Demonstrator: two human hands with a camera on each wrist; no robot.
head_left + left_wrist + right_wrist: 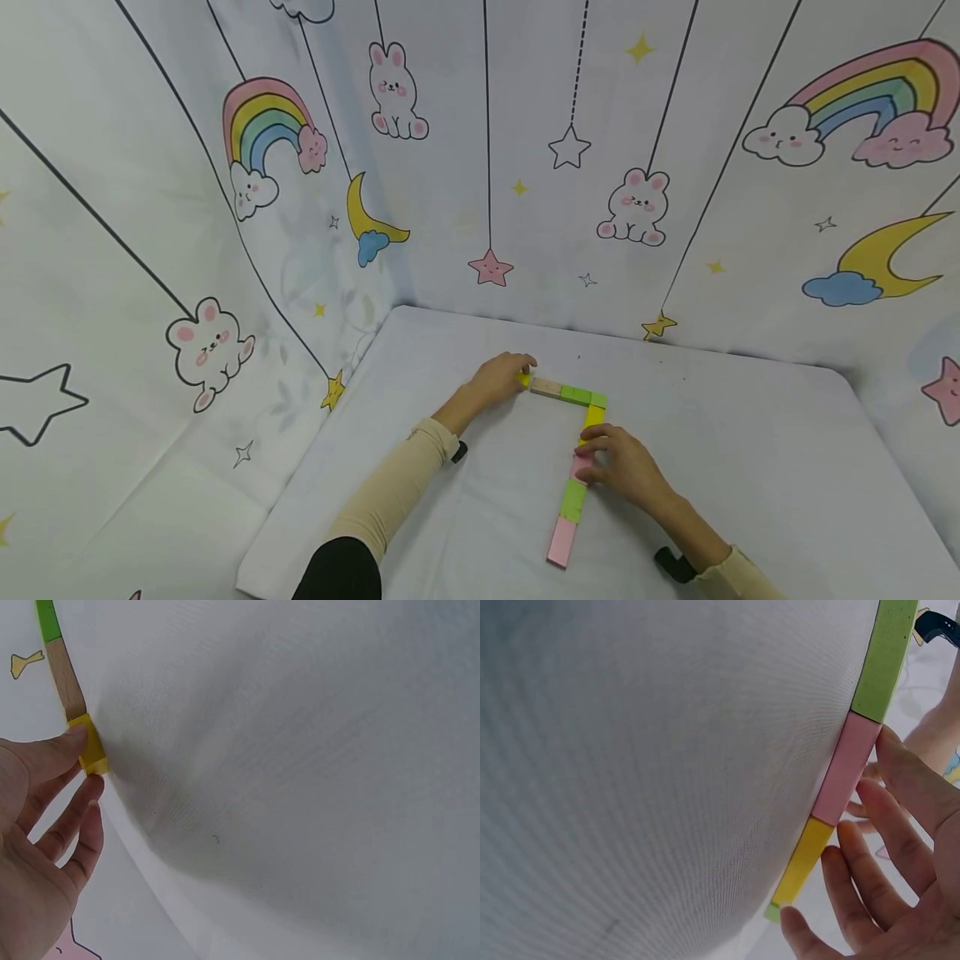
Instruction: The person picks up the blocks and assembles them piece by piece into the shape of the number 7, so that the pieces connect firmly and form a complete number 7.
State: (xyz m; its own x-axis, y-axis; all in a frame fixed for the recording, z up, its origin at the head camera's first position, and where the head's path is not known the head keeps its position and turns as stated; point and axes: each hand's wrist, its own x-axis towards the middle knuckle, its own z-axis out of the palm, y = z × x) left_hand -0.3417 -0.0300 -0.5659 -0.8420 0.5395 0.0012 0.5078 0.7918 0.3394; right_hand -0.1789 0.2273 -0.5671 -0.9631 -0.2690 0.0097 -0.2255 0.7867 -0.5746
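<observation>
My left hand (496, 380) pinches a yellow block (91, 748) between thumb and fingers at the far left end of a row of blocks. Against it stands a bare wooden block (546, 387), followed by a green block (576, 396) and a light green corner piece (598, 400). From that corner the row turns toward me. My right hand (628, 468) lies along this leg's right side, fingers spread and slightly bent, fingertips right at a pink block (847, 769) and a second yellow block (804, 859). A lime-green block (573, 502) and another pink block (562, 542) form the near end.
The blocks lie on a white-covered table (750, 467) with rounded back corners. Behind and to the left hangs a white cloth backdrop (435, 192) printed with rainbows, moons, stars and rabbits. Dark straps (675, 565) sit at both wrists.
</observation>
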